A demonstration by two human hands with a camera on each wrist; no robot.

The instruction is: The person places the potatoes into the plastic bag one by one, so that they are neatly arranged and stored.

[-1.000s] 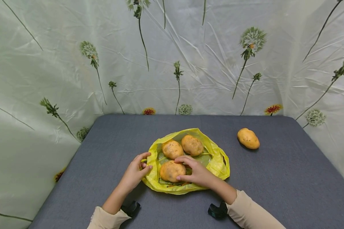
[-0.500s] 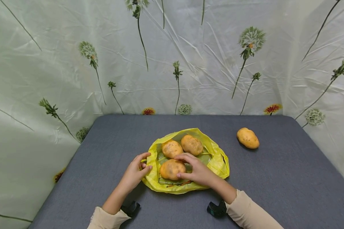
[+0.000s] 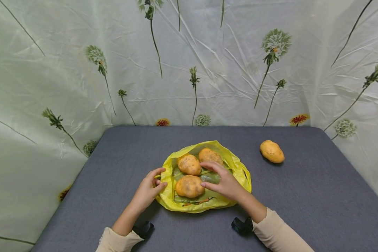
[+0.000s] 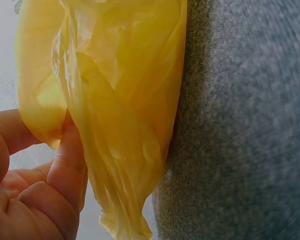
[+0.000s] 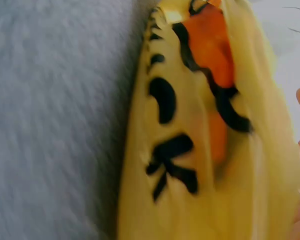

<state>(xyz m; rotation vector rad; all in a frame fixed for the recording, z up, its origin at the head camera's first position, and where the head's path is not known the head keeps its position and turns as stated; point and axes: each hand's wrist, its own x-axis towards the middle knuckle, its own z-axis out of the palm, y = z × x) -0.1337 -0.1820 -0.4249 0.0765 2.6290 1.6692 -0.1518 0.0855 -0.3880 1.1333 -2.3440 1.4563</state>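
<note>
A yellow plastic bag [image 3: 239, 175] lies spread open at the middle of the table. Inside it are three potatoes: a front one [image 3: 189, 186], a back-left one [image 3: 189, 164] and a back-right one [image 3: 209, 155], partly behind my fingers. My left hand [image 3: 148, 189] pinches the bag's left rim; in the left wrist view, the yellow film [image 4: 125, 100] passes between thumb and fingers. Over the bag's right part, my right hand [image 3: 225, 183] is spread with nothing in its grasp, its thumb tip close beside the front potato. Printed bag wall [image 5: 190, 150] fills much of the right wrist view.
Another potato [image 3: 272, 152] lies by itself on the grey cloth-covered table [image 3: 302, 196], to the right of the bag. Behind the table hangs a pale curtain [image 3: 233, 70] with printed flowers. Each wrist wears a black device [image 3: 143, 230].
My right hand has let go of the front potato and moved slightly to the right. That potato now rests inside the bag. My left hand has stayed at the rim.
</note>
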